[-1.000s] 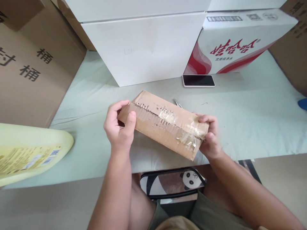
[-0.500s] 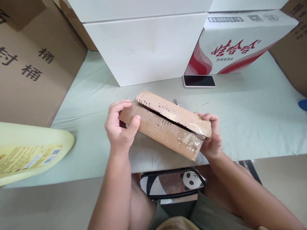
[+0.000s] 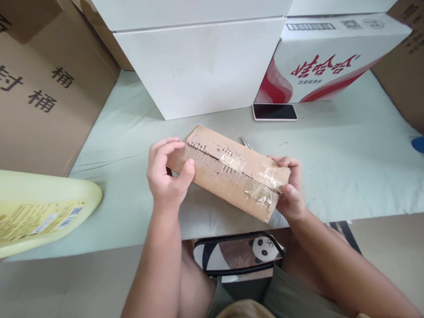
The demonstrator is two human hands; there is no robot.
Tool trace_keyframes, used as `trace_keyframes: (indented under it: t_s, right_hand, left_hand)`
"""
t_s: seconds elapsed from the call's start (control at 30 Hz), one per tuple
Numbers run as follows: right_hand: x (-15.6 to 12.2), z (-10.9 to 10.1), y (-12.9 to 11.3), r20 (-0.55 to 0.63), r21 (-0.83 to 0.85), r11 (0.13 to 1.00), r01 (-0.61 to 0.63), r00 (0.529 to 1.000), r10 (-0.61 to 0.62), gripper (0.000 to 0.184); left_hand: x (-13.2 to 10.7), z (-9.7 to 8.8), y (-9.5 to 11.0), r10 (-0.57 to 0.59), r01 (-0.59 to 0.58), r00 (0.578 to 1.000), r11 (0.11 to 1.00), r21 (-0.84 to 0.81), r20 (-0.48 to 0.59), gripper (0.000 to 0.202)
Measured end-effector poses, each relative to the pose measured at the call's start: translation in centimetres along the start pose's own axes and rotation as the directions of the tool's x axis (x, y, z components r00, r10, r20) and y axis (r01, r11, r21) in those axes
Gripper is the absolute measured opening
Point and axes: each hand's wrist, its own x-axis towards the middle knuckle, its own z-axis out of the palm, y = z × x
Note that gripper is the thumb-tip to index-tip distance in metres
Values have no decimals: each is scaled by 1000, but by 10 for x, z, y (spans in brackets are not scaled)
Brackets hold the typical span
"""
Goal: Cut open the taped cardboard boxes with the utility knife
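A small brown cardboard box [image 3: 228,170] is held at a slant between my two hands. Its two top flaps meet along a torn seam, with ragged cardboard and crumpled clear tape near the right end. My left hand [image 3: 168,170] grips the left end, thumb on the near flap and fingers at the far corner. At the right end, my right hand [image 3: 291,187] has its thumb by the seam and its fingers around the far edge. Just behind the box lies a thin metal tool [image 3: 245,142], partly hidden, its kind unclear.
A phone [image 3: 274,112] lies before a white and red carton [image 3: 324,62]. Large white boxes [image 3: 205,70] stand at the back, brown cartons [image 3: 43,110] at both sides. A yellow bottle [image 3: 49,212] lies at left on the pale green cloth [image 3: 351,176].
The gap between the box's two flaps has closed; the far flap now lies down level with the near one. My right thumb has shifted onto the box's end by the seam.
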Motion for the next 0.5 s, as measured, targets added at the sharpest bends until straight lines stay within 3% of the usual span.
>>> trace_keyframes:
  t_s: [0.17,0.33,0.5]
  right_hand:
    - [0,1,-2,-24,8,999,-33,999,33,45]
    - [2,-1,-5,5,-4,999,-33,999,33,45]
    - [2,1,-7,23,28,998,-52,998,51,45]
  left_hand:
    - [3,-1,12,101,-107,994,984,141,47,23]
    - [-3,10,31,85,-99,992,980,175,88,25]
    - [-7,15,33,110,-128,987,978,166,113,32]
